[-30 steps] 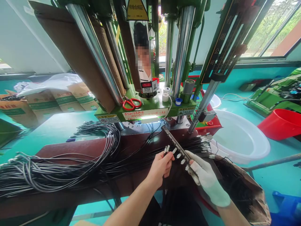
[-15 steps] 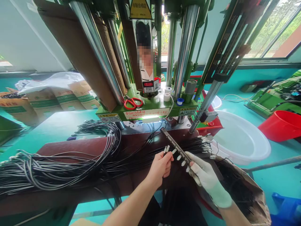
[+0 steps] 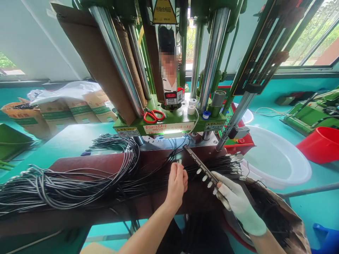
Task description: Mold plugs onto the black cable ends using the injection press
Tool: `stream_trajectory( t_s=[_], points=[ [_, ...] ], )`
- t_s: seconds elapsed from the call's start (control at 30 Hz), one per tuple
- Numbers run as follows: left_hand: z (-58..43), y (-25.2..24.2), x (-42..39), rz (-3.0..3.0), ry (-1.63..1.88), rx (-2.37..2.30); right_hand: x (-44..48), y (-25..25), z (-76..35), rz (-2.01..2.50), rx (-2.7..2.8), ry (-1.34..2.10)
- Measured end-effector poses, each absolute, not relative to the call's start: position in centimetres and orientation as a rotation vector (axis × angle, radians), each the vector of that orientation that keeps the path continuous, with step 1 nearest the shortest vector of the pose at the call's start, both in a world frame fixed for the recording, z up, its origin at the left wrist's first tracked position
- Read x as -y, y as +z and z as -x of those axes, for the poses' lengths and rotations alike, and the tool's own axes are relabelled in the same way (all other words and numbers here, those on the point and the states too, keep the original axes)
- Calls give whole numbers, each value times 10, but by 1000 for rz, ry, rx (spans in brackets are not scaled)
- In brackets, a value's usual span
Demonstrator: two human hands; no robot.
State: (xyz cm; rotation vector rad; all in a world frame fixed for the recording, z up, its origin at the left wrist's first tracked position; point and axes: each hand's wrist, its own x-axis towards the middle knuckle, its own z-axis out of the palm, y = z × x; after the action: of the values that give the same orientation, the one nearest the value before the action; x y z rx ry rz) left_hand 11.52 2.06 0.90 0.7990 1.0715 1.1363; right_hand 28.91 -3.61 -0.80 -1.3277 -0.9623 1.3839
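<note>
My bare left hand is closed, and a small silvery cable connector pokes up from between thumb and fingers. Its cable, if any, is hidden by the hand. In a pale glove, my right hand grips the near end of a long dark metal bar, which slants up and left towards the press. Several silvery connectors stick out along the bar's left side. Beneath both hands lie black cables across a brown table, with connector ends bunched to the right.
A green press stands ahead, with red scissors on its ledge. A big coil of cables covers the left side. At right are a white tub, a red bucket and an open paper sack.
My left hand has drawn left, away from the bar, with the connector in its fingers. My right hand still holds the bar. The whole view has shifted slightly.
</note>
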Motion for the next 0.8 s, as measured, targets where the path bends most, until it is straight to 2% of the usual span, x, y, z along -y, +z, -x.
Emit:
stream_trajectory(
  t_s=[0.4, 0.8],
  points=[
    [-116, 7, -24, -802, 842, -1060, 35, 5, -286, 1339, 937, 1439],
    [-113, 3, -23, -804, 827, -1008, 35, 2, -287, 1359, 983, 1430]
  ],
)
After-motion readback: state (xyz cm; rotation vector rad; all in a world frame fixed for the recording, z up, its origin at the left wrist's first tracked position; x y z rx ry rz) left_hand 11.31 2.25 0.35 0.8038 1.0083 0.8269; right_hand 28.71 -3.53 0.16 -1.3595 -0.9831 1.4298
